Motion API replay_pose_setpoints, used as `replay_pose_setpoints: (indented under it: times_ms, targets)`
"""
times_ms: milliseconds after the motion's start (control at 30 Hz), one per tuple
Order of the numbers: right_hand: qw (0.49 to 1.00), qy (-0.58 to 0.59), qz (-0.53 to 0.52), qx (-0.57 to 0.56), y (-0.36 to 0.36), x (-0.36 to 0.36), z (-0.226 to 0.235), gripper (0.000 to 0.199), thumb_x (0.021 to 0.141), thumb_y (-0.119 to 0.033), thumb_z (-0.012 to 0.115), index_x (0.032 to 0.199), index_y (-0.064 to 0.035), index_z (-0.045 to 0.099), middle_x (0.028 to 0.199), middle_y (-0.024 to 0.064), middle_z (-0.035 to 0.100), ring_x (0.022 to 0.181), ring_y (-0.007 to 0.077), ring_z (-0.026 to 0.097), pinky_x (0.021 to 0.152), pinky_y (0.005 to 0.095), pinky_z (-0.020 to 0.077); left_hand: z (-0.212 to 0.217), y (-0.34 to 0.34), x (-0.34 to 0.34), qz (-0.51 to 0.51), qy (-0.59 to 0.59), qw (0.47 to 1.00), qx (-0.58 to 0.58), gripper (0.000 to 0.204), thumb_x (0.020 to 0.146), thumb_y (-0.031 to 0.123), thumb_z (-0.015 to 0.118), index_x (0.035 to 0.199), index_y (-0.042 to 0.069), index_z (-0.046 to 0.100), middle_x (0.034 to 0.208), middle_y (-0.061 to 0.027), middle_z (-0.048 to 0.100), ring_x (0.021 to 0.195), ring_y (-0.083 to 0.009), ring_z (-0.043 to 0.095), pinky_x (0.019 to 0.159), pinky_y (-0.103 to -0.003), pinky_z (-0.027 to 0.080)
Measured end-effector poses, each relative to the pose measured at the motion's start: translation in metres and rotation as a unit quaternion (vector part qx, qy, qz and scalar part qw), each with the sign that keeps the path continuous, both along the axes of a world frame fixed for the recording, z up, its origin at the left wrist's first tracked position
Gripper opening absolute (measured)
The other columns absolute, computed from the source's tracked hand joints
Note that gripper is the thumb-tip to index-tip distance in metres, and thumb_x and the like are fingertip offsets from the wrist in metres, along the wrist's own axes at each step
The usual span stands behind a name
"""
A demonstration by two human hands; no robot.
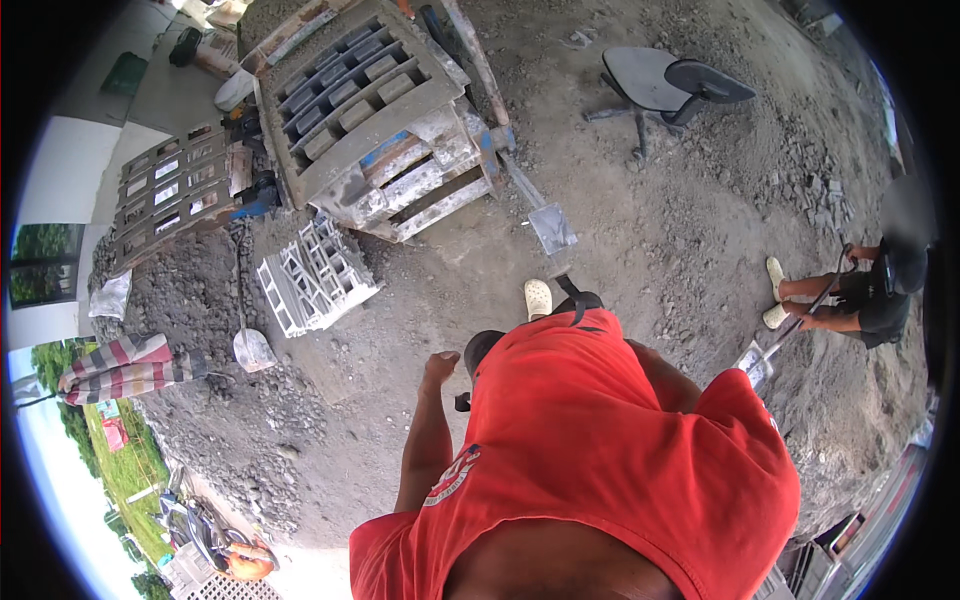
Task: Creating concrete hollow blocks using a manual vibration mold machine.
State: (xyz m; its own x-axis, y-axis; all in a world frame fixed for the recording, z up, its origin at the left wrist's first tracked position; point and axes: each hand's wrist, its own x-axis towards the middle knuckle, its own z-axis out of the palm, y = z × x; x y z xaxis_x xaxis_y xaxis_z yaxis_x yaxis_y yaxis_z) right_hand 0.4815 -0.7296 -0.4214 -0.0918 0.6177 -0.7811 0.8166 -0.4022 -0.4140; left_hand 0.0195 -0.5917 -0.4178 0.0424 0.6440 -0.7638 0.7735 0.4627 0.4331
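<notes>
My left hand [441, 366] hangs beside my left knee, with its fingers curled and nothing visible in them. My right forearm [668, 380] reaches forward past my red shirt [590, 430], and the shirt hides the fingers of that hand. One pale clog [537, 298] shows below my dark-clothed knees. Just ahead of that foot lies a shovel's grey blade [552, 228], its shaft running toward the block mould. To the left of it stand grey hollow concrete blocks [316, 278].
A large block mould frame [390, 170] stands ahead. A metal grid plate [172, 190] leans at left, near a second shovel [254, 350] on gravel. An office chair [665, 82] lies ahead right. At right, another person [885, 290] holds a shovel [755, 362].
</notes>
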Motion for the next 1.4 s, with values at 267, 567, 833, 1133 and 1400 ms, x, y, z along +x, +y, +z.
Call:
replay_pose_setpoints:
  times_ms: [267, 567, 833, 1133, 1400]
  targets:
    - [0.959, -0.076, 0.082, 0.262, 0.116, -0.051, 0.013, 0.036, 0.082, -0.034, 0.05, 0.099, -0.0041, 0.061, 0.103, 0.018, 0.061, 0.092, 0.0353, 0.059, 0.077, 0.0416, 0.0478, 0.042, -0.123, 0.029, 0.038, -0.238, 0.966, -0.095, 0.033, 0.084, 0.032, 0.053, 0.102, 0.005, 0.062, 0.075, -0.0022, 0.059, 0.07, -0.0104, 0.053, 0.06, -0.029, 0.045]
    - [0.875, 0.007, 0.48, 0.059, 0.009, -0.2, 0.038, 0.046, 0.082, -0.046, 0.046, 0.113, -0.0138, 0.056, 0.118, 0.0148, 0.052, 0.115, 0.0309, 0.045, 0.091, 0.0418, 0.0391, 0.046, -0.27, 0.018, -0.039, -0.288, 0.954, 0.069, 0.034, 0.081, 0.034, 0.054, 0.098, 0.005, 0.063, 0.078, -0.0072, 0.062, 0.074, -0.0174, 0.057, 0.065, -0.031, 0.046]
    - [0.846, 0.035, 0.516, 0.128, -0.008, -0.21, 0.059, 0.022, 0.078, -0.02, 0.049, 0.08, -0.0032, 0.063, 0.08, 0.0187, 0.061, 0.075, 0.0323, 0.061, 0.064, 0.0419, 0.0468, 0.04, -0.302, 0.016, -0.026, -0.289, 0.942, 0.166, 0.035, 0.078, 0.035, 0.055, 0.094, 0.006, 0.064, 0.081, -0.0117, 0.064, 0.077, -0.0237, 0.06, 0.07, -0.034, 0.048]
    - [0.919, 0.008, 0.329, 0.216, 0.024, -0.182, -0.006, 0.027, 0.08, -0.026, 0.045, 0.083, -0.0062, 0.064, 0.088, 0.0184, 0.062, 0.083, 0.0351, 0.061, 0.07, 0.0441, 0.0473, 0.036, -0.28, 0.027, -0.043, -0.271, 0.936, 0.219, 0.035, 0.076, 0.036, 0.056, 0.091, 0.006, 0.065, 0.083, -0.0155, 0.065, 0.08, -0.0287, 0.063, 0.073, -0.036, 0.049]
    - [0.96, 0.006, 0.245, 0.135, 0.059, -0.181, -0.023, 0.031, 0.082, -0.024, 0.042, 0.09, -0.003, 0.064, 0.094, 0.024, 0.061, 0.089, 0.0397, 0.059, 0.077, 0.0462, 0.0461, 0.004, -0.268, 0.015, -0.059, -0.156, 0.972, 0.166, 0.033, 0.075, 0.035, 0.056, 0.088, 0.006, 0.066, 0.083, -0.0166, 0.065, 0.081, -0.0295, 0.063, 0.072, -0.037, 0.049]
